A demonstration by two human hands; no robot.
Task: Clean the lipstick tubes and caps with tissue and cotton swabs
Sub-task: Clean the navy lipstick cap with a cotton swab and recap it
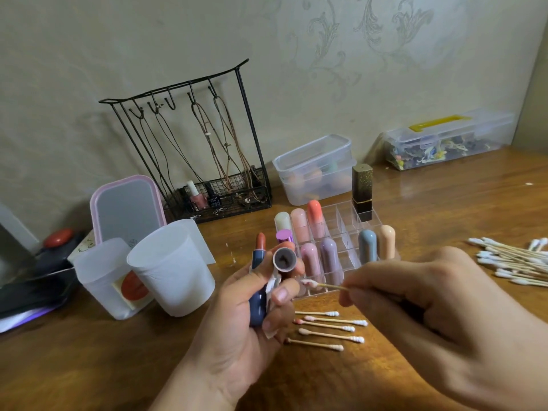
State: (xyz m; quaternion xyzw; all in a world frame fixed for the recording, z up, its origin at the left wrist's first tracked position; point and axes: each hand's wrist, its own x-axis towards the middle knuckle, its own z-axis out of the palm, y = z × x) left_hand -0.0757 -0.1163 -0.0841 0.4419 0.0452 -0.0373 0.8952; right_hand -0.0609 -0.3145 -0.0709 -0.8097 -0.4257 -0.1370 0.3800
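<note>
Now, left hand (252, 315) gripping navy lipstick tube (257, 307) w/ cap (284, 259), right hand (415, 307) pinching stained cotton swab (323, 285) nr cap.

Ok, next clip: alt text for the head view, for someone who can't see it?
Left hand holds a dark-blue lipstick tube, a round open-ended cap and white tissue; right hand pinches a pink-stained wooden cotton swab near the cap. Five used swabs lie on the wooden table before a clear acrylic organizer of pastel lipsticks.
</note>
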